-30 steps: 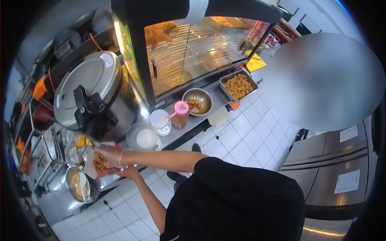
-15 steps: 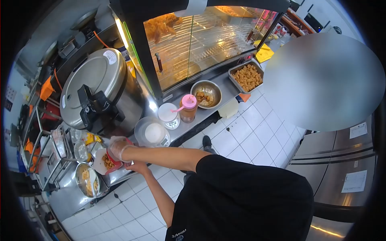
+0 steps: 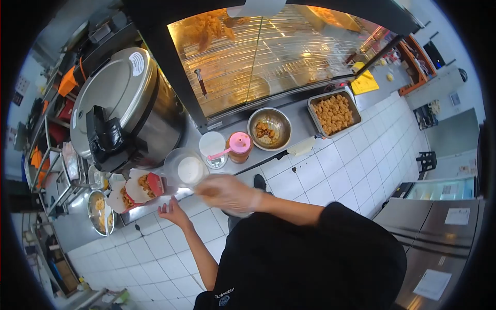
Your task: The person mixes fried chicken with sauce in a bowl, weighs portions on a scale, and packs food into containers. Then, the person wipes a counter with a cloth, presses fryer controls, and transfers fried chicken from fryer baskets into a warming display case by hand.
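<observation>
My left hand (image 3: pixel 174 212), bare, is open with fingers spread at the counter's front edge, just below the takeout boxes. Closest to it is a red-and-white takeout box (image 3: pixel 158 184) with browned fried pieces inside. A second such box (image 3: pixel 118 202) stands against it on the left, also with fried pieces. In a clear plastic glove, my right hand (image 3: pixel 228 193) is smeared by motion in front of the counter. Its fingers cannot be made out. Beside it is a clear tub (image 3: pixel 173 164) with something white inside.
A steel bowl (image 3: pixel 98 219) with pale food sits at left. Behind stands a large pressure cooker (image 3: pixel 119 103). Further right are a scale (image 3: pixel 216 163), a pink-topped bottle (image 3: pixel 239 144), a steel bowl (image 3: pixel 281 126), a tray of fried pieces (image 3: pixel 356 111) and a glass warming cabinet (image 3: pixel 227 77).
My right hand has moved from the takeout boxes back to the right. My left hand has come away from the red box. The blurred oval at right is gone.
</observation>
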Demonstrator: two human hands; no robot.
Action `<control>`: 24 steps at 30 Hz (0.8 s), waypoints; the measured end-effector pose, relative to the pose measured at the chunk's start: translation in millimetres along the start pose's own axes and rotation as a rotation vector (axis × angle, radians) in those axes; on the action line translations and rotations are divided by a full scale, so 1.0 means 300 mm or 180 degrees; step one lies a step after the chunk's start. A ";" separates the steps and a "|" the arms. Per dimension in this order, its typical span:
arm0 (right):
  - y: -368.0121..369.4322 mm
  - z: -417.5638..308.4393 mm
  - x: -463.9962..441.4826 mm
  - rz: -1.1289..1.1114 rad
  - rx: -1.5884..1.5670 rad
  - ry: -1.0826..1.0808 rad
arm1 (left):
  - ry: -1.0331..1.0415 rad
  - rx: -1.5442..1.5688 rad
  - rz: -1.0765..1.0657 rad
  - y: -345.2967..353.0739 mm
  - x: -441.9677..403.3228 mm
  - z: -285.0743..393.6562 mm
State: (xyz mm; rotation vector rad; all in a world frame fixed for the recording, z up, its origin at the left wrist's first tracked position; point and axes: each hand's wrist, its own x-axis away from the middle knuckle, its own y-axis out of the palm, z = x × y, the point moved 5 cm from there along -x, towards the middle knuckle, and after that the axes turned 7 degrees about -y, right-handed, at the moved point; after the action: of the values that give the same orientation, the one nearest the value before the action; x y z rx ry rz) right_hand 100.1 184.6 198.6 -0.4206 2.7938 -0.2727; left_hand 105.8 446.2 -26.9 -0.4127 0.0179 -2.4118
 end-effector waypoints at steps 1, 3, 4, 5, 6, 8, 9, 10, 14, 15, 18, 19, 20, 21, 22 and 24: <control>-0.095 0.026 0.082 -0.0105 0.0355 0.0147 | -0.0003 0.0044 -0.0003 -0.015 0.035 -0.034; -0.323 0.067 0.185 -0.0141 0.0489 0.0510 | -0.0074 -0.0029 0.0035 -0.012 0.134 -0.065; -0.422 0.129 0.227 -0.0104 0.0610 0.0668 | -0.0127 -0.0126 0.0021 -0.008 0.185 -0.091; -0.522 0.219 0.251 -0.0026 0.0897 0.0836 | -0.0173 -0.0212 0.0010 -0.003 0.229 -0.129; -0.603 0.324 0.256 0.0047 0.1183 0.1001 | -0.0222 -0.0301 0.0003 0.002 0.269 -0.172; -0.700 0.509 0.218 -0.0133 0.2367 0.1184 | -0.0259 -0.0483 -0.0040 0.026 0.341 -0.235; -0.715 0.572 0.198 -0.0287 0.2715 0.1132 | -0.0305 -0.0543 -0.0090 0.057 0.383 -0.237; -0.717 0.627 0.179 -0.0437 0.3061 0.1069 | -0.0351 -0.0603 -0.0140 0.085 0.418 -0.239; -0.725 0.835 0.170 -0.0967 0.2882 0.1042 | -0.0334 -0.0647 -0.0245 0.143 0.497 -0.208; -0.742 0.852 0.174 -0.0948 0.2832 0.1028 | -0.0362 -0.0668 -0.0227 0.140 0.505 -0.210; -0.763 0.860 0.169 -0.0806 0.2573 0.0934 | -0.0394 -0.0587 -0.0105 0.102 0.516 -0.224; -0.767 0.822 0.155 -0.0697 0.2435 0.0864 | -0.0411 -0.0601 -0.0064 0.093 0.510 -0.235; -0.765 0.787 0.149 -0.0592 0.2294 0.0806 | -0.0437 -0.0621 -0.0028 0.079 0.508 -0.246; -0.733 0.764 0.146 -0.0528 0.2313 0.0803 | -0.0466 -0.0650 -0.0002 0.065 0.512 -0.248; -0.703 0.770 0.155 -0.0568 0.2493 0.0789 | -0.0507 -0.0664 0.0007 0.056 0.512 -0.251; -0.656 0.808 0.167 -0.0620 0.2880 0.0748 | -0.0571 -0.0668 0.0003 0.063 0.497 -0.251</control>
State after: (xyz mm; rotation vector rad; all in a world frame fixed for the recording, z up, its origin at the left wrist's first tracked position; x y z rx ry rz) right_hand 183.0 -50.1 3.4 -0.4333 2.4726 -1.6124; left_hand -11.8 330.0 -57.4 -0.7237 0.1928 -2.3714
